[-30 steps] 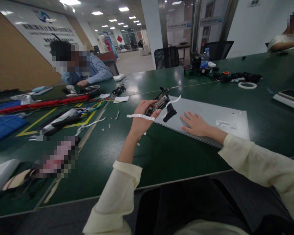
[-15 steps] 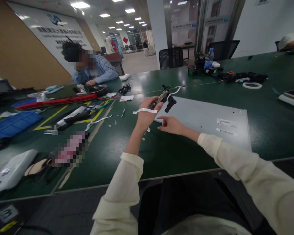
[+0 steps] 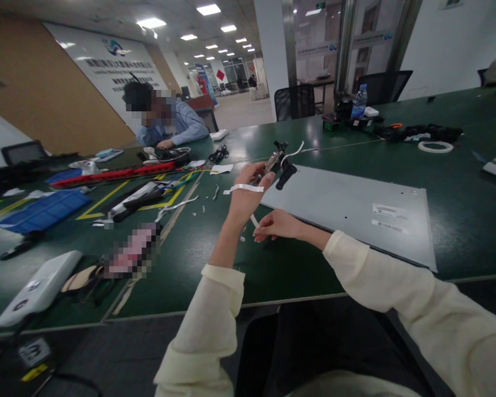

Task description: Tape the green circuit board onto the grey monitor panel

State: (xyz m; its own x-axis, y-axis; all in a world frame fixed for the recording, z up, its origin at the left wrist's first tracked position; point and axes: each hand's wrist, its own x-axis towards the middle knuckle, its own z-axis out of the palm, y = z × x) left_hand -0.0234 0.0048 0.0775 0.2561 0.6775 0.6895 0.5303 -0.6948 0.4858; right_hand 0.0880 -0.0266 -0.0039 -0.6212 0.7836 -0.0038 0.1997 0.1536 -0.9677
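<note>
1. Left hand [image 3: 243, 197], frame centre, closed around the raised module [image 3: 273, 163]; a loosened hold could drop it onto the grey panel [image 3: 355, 207].
2. Right hand [image 3: 276, 225], just below, pinches a white strip [image 3: 254, 221]; pulling hard may tear it.

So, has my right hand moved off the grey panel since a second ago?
Yes. The right hand has left the grey panel, sliding left past its near corner onto the green table, below the left hand.
</note>
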